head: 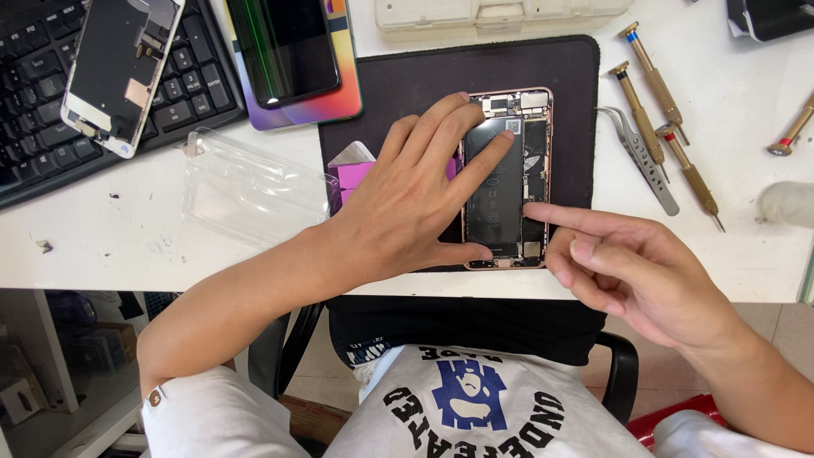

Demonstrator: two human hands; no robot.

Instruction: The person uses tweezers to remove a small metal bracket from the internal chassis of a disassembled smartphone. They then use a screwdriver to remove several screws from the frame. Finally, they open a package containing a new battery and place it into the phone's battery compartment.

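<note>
Opened phone [507, 180] lies on black mat [407, 80], centre of it. My left hand [407, 203] is flat, fingers spread, pinning the phone, no grasp. Right hand [632, 263] holds nothing, index tip on phone's right edge. Risk, imo: hard press dents the smooth black battery [496, 203]. Metal tweezers [640, 157] right of mat.

I sit at a white, scuffed table [110, 229] under bright, even light. Below its edge I see my black chair's armrest [623, 373], a pale tiled floor [784, 326] and a white shelf unit [42, 356] at left.
</note>
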